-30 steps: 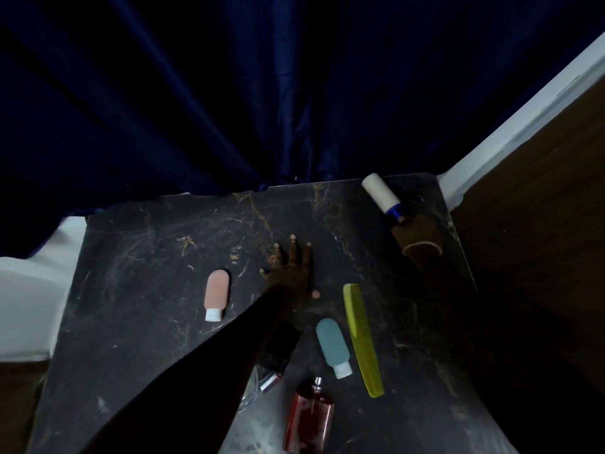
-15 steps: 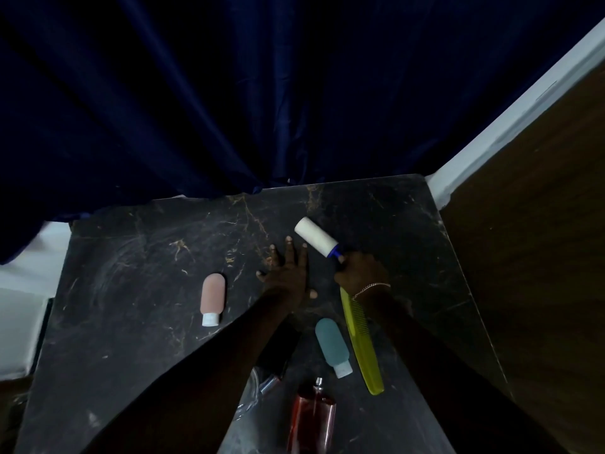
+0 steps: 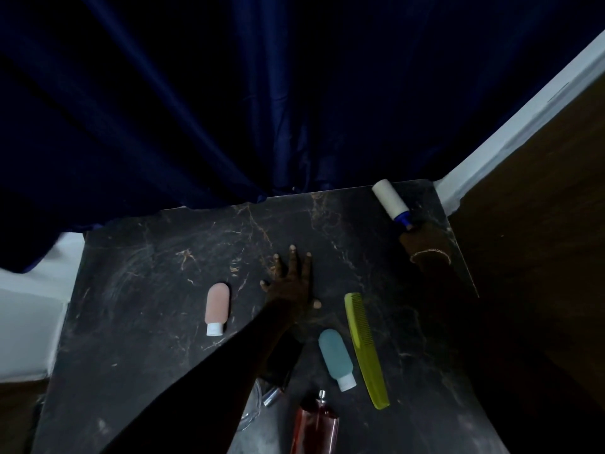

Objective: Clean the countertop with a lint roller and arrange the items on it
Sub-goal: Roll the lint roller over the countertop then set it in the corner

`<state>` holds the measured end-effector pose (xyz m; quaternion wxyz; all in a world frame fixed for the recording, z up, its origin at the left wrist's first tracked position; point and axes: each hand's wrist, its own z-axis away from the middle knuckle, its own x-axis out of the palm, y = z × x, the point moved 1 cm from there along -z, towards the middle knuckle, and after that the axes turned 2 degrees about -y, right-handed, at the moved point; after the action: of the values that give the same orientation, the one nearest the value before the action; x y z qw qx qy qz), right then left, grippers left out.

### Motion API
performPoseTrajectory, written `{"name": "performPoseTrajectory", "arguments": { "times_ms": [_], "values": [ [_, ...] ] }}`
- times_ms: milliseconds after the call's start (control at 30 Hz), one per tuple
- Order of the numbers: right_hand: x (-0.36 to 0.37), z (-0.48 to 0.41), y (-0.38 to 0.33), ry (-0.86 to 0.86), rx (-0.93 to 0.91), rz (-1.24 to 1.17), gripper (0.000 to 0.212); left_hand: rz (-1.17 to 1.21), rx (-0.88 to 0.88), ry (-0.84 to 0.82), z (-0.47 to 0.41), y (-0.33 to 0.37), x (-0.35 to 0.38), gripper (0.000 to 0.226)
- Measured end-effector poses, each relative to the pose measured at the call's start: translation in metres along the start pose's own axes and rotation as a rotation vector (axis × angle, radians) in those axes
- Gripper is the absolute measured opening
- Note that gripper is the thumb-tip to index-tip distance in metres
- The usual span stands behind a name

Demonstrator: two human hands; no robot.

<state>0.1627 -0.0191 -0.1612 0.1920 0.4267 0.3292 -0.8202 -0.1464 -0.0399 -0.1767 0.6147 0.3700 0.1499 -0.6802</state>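
Observation:
The dark marble countertop (image 3: 147, 290) fills the lower half of the view. My right hand (image 3: 425, 244) grips the blue handle of a white lint roller (image 3: 390, 198), whose roll lies at the far right corner of the top. My left hand (image 3: 291, 283) rests flat on the middle of the counter with fingers spread. A pink squeeze bottle (image 3: 216, 306) lies to its left. A teal squeeze bottle (image 3: 336, 357) and a yellow-green comb (image 3: 365, 348) lie to its lower right. A red-brown perfume bottle (image 3: 314, 427) lies at the near edge.
A dark blue curtain (image 3: 229, 93) hangs behind the counter. A brown wooden panel (image 3: 540, 224) with a white frame stands on the right. A small dark item and a silvery piece (image 3: 271, 396) lie partly hidden under my left forearm. White surface at the left.
My right hand has rolled the lint roller from the middle of the counter, next to my left hand, back out to the far right corner. My left hand has stayed flat in place.

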Motion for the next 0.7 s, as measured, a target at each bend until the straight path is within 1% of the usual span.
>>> {"name": "performPoseTrajectory", "arguments": {
  "times_ms": [100, 200, 300, 400, 467, 567, 700],
  "values": [
    [0.007, 0.005, -0.006, 0.017, 0.012, 0.026, 0.040, -0.007, -0.006, 0.005, 0.000, 0.002, 0.000, 0.121],
    [0.025, 0.037, -0.021, 0.032, 0.012, 0.043, 0.044, -0.005, -0.015, 0.012, 0.000, 0.001, 0.000, 0.119],
    [0.048, 0.079, -0.032, 0.013, -0.106, 0.065, 0.038, 0.004, -0.013, 0.020, 0.001, 0.002, 0.000, 0.120],
    [0.072, 0.114, -0.042, -0.106, -0.216, 0.114, 0.038, 0.007, -0.030, 0.022, 0.000, 0.002, 0.000, 0.121],
    [0.081, 0.128, -0.044, -0.121, -0.248, 0.146, 0.037, 0.011, -0.029, 0.024, 0.001, 0.002, 0.000, 0.122],
    [0.076, 0.123, -0.044, -0.097, -0.208, 0.138, 0.036, 0.019, -0.014, 0.030, 0.001, 0.000, 0.001, 0.123],
    [0.048, 0.079, -0.043, -0.020, -0.129, 0.103, 0.041, 0.039, -0.015, 0.035, 0.001, 0.001, 0.001, 0.122]
  ]
}}
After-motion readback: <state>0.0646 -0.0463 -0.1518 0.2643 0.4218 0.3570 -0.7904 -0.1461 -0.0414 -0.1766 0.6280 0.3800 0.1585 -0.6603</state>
